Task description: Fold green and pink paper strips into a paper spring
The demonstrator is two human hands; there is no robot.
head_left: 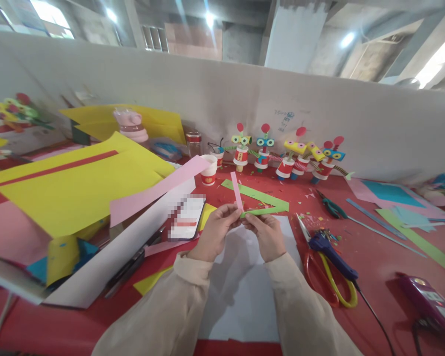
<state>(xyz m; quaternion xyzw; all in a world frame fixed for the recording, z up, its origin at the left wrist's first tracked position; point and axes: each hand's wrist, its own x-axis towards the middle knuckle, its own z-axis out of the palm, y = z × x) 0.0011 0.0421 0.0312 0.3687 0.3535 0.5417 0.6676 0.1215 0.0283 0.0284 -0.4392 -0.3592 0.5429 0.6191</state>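
Observation:
My left hand is closed in a pinch at the lower end of a pink paper strip, which stands up from the fingers. Right beside it, my right hand pinches the near end of a long green paper strip. The green strip runs to the right, bends sharply, and leads back to the upper left behind the pink one. Both strips meet between my fingertips, which partly cover the joint. Under my hands and forearms lies a white sheet on the red table.
Scissors, a blue-handled tool with a cord and pliers lie right. Behind stand paper-cup figures and a paper cup. Left are a phone, a white box and yellow sheets.

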